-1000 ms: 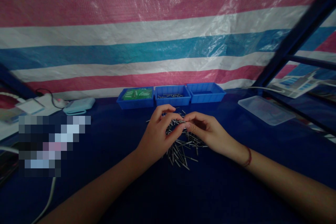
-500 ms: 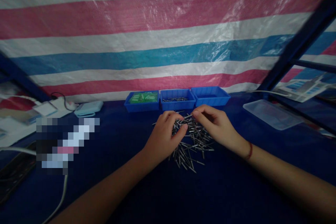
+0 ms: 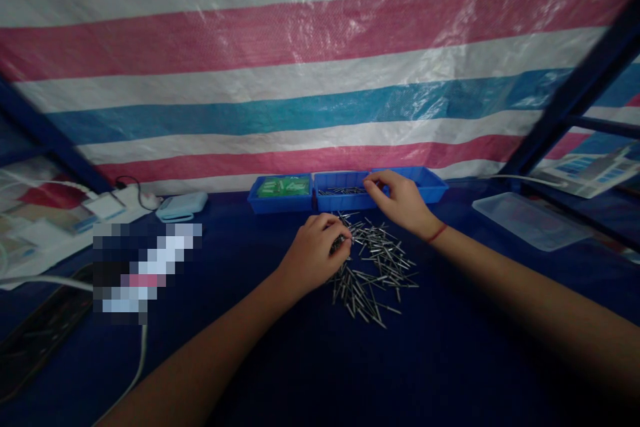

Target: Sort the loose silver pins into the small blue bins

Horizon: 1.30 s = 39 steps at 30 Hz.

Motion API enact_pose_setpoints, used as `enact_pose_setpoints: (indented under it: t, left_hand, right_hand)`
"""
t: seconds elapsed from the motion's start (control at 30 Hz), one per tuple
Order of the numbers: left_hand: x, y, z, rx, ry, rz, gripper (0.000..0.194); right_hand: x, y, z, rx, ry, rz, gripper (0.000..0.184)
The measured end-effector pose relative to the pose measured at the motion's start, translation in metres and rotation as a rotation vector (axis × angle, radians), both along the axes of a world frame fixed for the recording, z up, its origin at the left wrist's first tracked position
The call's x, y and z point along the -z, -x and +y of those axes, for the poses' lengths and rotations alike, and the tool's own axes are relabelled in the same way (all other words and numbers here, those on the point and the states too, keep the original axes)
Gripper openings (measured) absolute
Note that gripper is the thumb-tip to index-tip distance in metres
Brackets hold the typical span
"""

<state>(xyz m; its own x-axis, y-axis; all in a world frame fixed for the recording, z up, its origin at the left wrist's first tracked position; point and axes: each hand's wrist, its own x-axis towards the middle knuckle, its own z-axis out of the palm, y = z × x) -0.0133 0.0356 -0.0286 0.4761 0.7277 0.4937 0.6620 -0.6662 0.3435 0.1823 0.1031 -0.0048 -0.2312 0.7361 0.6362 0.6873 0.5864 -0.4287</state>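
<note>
A loose pile of thin silvery blind rivets lies on the dark blue tabletop. At the pile's left edge is my left hand, its fingers and thumb curled together, with metal rivets showing in the gap between them. My right hand hangs at the right end of the middle blue bin, which has more rivets inside. Its thumb and forefinger are pinched; whatever is between the tips is too small to make out.
A left blue bin contains green bags. The right blue bin is partly behind my right hand. A clear plastic lid lies at right. On the left are a light blue case, a power strip and a white cable.
My right hand has moved up from the pile to the middle bin. My left hand's fingers have curled closer together at the pile's edge. The view has shifted slightly.
</note>
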Motion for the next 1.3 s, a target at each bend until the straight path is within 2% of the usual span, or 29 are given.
enact_pose_setpoints:
  t: [0.17, 0.33, 0.63, 0.77, 0.9, 1.03, 1.13, 1.3]
  left_hand:
    - [0.002, -0.001, -0.002, 0.054, 0.027, 0.051, 0.011]
    - [0.004, -0.004, -0.001, 0.088, 0.033, 0.137, 0.010]
    - [0.005, -0.013, -0.002, 0.068, 0.006, 0.212, 0.005]
    - [0.003, -0.012, -0.005, 0.052, 0.005, 0.108, 0.007]
    - [0.002, -0.015, -0.007, 0.015, 0.083, -0.134, 0.008]
    - [0.000, -0.021, -0.010, -0.009, 0.223, -0.374, 0.009]
    - [-0.001, -0.025, -0.014, 0.007, 0.248, -0.424, 0.009]
    - [0.000, -0.025, -0.018, 0.038, 0.212, -0.404, 0.008]
  right_hand:
    - [0.020, -0.029, -0.032, -0.041, 0.124, 0.009, 0.020]
    - [0.038, -0.043, -0.035, -0.044, 0.304, 0.146, 0.020]
    - [0.027, -0.029, -0.053, -0.146, 0.352, 0.217, 0.016]
    - [0.025, -0.025, -0.063, -0.195, 0.312, 0.168, 0.017]
    - [0.023, -0.018, -0.071, -0.210, 0.326, 0.150, 0.022]
    - [0.019, -0.012, -0.078, -0.295, 0.469, 0.262, 0.013]
    - [0.017, -0.009, -0.082, -0.351, 0.581, 0.413, 0.017]
    - [0.018, -0.009, -0.084, -0.374, 0.554, 0.506, 0.013]
